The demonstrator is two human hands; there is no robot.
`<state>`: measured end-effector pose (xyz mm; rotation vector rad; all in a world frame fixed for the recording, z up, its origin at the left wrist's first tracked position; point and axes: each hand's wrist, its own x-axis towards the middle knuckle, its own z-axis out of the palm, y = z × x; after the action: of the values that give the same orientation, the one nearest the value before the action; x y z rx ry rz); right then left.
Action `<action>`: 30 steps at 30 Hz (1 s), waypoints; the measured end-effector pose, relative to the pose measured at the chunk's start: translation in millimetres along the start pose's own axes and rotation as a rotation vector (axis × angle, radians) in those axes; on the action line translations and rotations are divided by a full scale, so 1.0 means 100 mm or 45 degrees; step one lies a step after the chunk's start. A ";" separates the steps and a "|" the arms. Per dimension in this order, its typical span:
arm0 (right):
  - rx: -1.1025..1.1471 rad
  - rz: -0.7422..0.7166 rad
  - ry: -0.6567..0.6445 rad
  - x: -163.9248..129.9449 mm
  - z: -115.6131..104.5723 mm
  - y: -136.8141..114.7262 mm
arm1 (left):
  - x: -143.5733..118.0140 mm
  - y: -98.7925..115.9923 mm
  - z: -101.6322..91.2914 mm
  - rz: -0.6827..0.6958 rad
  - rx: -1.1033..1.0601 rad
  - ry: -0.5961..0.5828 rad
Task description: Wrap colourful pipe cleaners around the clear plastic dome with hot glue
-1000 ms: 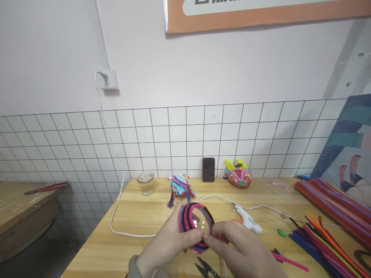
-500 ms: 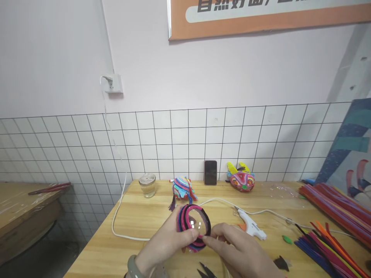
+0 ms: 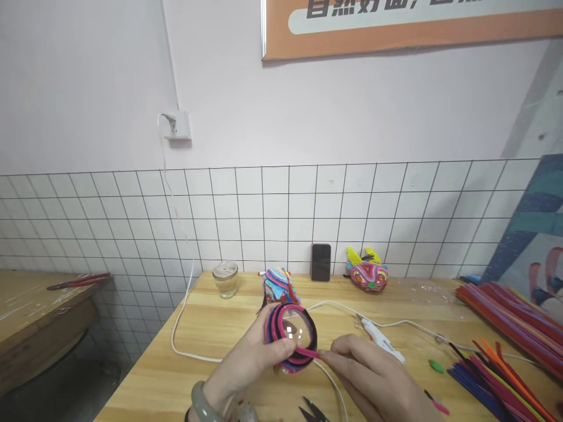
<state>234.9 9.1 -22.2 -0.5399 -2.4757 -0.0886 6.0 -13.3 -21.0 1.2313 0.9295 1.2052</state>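
My left hand holds a clear round ball wrapped in pink, black and blue pipe cleaner rings, just above the wooden table. My thumb presses on the lower wraps. My right hand pinches the loose pink end of the pipe cleaner at the ball's lower right. A green bangle sits on my left wrist.
A white glue gun and its cord lie behind the hands. Scissors lie at the near edge. A glass jar, a colourful craft piece, a phone and a mask figure line the wall. Pipe cleaner piles fill the right.
The camera has tilted and shifted slightly. My right hand has drawn the pink end out from the ball, so a short straight piece now sticks out at the lower right.
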 end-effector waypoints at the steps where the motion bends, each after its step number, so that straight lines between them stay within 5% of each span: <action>1: -0.003 0.010 -0.003 -0.01 -0.01 0.00 | 0.00 0.00 0.00 -0.004 0.000 0.013; 17: 0.156 0.093 0.062 0.02 -0.05 -0.01 | 0.02 0.00 -0.03 0.046 -0.020 -0.021; 23: 0.511 0.507 0.217 -0.06 0.17 -0.02 | 0.00 0.07 -0.02 0.115 0.006 -0.068; 30: 1.056 0.783 0.116 -0.15 0.52 -0.01 | -0.02 0.08 0.18 0.130 0.002 -0.220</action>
<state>217.4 12.5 -73.6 -0.8399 -1.9058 1.0656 22.4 -18.7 -10.9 1.3748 0.7473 1.1572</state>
